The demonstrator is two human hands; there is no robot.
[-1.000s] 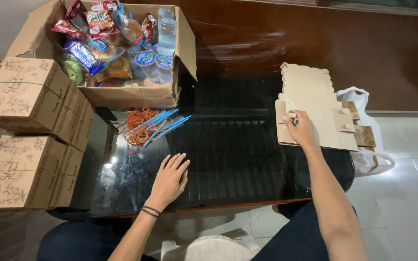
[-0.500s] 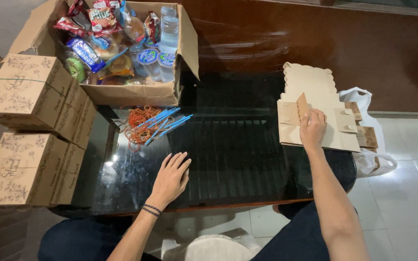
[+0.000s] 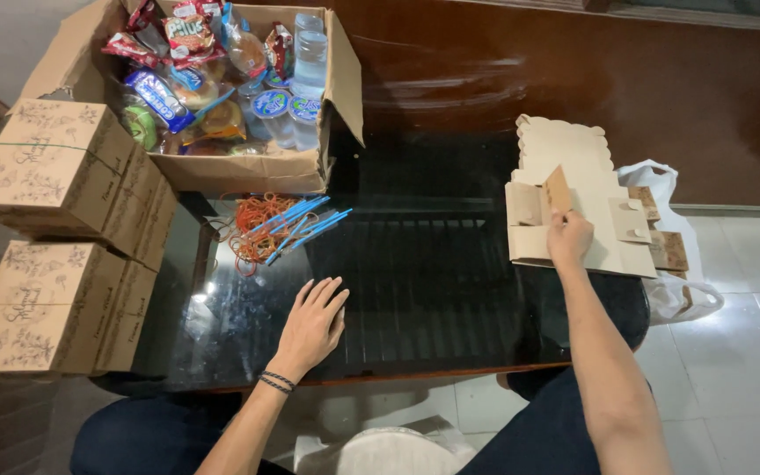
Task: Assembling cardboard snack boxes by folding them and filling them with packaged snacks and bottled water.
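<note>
The right hand [image 3: 569, 239] covers part of the flat cardboard blank [image 3: 573, 189], so its fingertips and their grip on the raised flap cannot be made out. The stack of blanks hides most of the white bag [image 3: 670, 295] beneath it. The open carton [image 3: 248, 171] is cut off at the top edge, as are some snack packets [image 3: 188, 35] inside. The folded boxes [image 3: 46, 176] run off the left edge. Both forearms leave the bottom edge.
</note>
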